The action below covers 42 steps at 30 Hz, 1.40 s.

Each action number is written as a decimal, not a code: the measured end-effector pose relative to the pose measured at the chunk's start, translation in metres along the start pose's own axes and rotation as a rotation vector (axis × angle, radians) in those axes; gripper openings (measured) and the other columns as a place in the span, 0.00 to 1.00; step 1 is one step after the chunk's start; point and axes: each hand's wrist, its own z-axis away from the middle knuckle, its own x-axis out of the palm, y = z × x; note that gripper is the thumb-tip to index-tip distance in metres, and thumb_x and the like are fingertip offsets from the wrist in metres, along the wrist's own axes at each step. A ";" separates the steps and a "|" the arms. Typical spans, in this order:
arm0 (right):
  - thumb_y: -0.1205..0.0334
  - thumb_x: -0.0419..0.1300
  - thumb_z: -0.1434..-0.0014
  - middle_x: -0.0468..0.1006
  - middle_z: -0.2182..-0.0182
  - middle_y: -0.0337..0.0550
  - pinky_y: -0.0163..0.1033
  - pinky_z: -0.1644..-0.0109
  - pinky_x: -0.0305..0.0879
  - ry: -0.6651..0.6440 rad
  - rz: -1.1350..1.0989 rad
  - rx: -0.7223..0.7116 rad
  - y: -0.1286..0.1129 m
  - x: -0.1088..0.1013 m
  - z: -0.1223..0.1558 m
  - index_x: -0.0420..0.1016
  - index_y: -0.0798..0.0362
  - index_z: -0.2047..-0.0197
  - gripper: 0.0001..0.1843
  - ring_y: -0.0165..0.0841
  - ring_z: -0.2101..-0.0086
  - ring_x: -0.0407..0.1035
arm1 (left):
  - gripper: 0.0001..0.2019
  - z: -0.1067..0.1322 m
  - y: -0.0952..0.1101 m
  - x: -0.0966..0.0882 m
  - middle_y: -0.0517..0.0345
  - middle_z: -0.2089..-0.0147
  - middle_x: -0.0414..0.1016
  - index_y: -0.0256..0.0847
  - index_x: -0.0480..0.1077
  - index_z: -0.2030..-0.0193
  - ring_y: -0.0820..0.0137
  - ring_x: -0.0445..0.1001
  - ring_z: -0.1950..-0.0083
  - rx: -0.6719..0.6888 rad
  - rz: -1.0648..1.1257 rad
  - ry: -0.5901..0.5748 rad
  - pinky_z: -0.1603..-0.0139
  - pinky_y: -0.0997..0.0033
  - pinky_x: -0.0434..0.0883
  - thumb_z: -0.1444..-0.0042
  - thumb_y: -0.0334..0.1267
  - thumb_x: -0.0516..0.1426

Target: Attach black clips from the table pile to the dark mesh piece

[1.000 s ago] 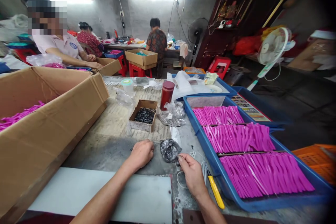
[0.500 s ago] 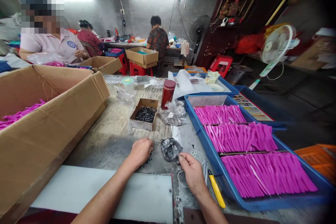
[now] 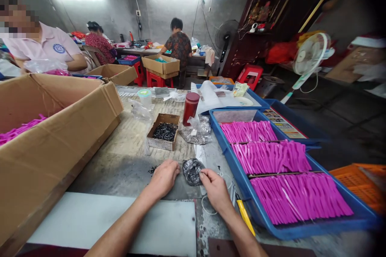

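My right hand [image 3: 216, 189] pinches the right edge of a small dark plastic bag [image 3: 189, 176], which lies open on the table with small pin-like metal pieces inside. Just left of the bag is my left hand [image 3: 165, 177], palm down with the fingers curled together. Whatever those fingers hold is hidden under the hand. A scatter of small black pieces [image 3: 152, 170] lies at its left side. Farther back, a little cardboard box [image 3: 162, 144] holds many more black pieces. A clear bag of small silvery parts [image 3: 196, 135] rests beside that box.
A blue tray [image 3: 230, 168] with rows of magenta strips [image 3: 298, 196] stands at the right. Along its near side lies a yellow-handled tool [image 3: 245, 217]. A large carton [image 3: 66, 140] fills the left. A dark red canister [image 3: 190, 108] stands behind. Co-workers sit beyond the table.
My left hand has shifted right, closer to the dark bag, uncovering some black pieces. My right hand keeps its pinch on the bag. The co-worker at left leans farther left.
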 end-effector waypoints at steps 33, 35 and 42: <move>0.72 0.47 0.48 0.73 0.71 0.44 0.37 0.65 0.50 -0.292 0.874 -0.230 -0.012 0.012 -0.019 0.66 0.55 0.69 0.09 0.35 0.67 0.64 | 0.06 -0.002 -0.010 0.018 0.64 0.81 0.62 0.35 0.66 0.77 0.76 0.59 0.78 -0.125 0.805 0.081 0.76 0.79 0.57 0.56 0.33 0.50; 0.72 0.47 0.48 0.73 0.71 0.43 0.36 0.65 0.51 -0.288 0.819 -0.230 -0.011 0.011 -0.019 0.66 0.54 0.69 0.09 0.34 0.66 0.64 | 0.06 -0.003 -0.012 0.020 0.65 0.81 0.61 0.34 0.67 0.76 0.78 0.57 0.79 -0.160 0.936 0.067 0.78 0.80 0.56 0.57 0.33 0.51; 0.74 0.47 0.49 0.72 0.69 0.43 0.36 0.61 0.53 -0.266 0.704 -0.273 -0.005 0.009 -0.018 0.68 0.55 0.65 0.12 0.33 0.64 0.63 | 0.11 -0.003 -0.010 0.021 0.67 0.83 0.58 0.32 0.69 0.66 0.81 0.51 0.82 -0.265 1.159 -0.016 0.82 0.82 0.51 0.59 0.33 0.52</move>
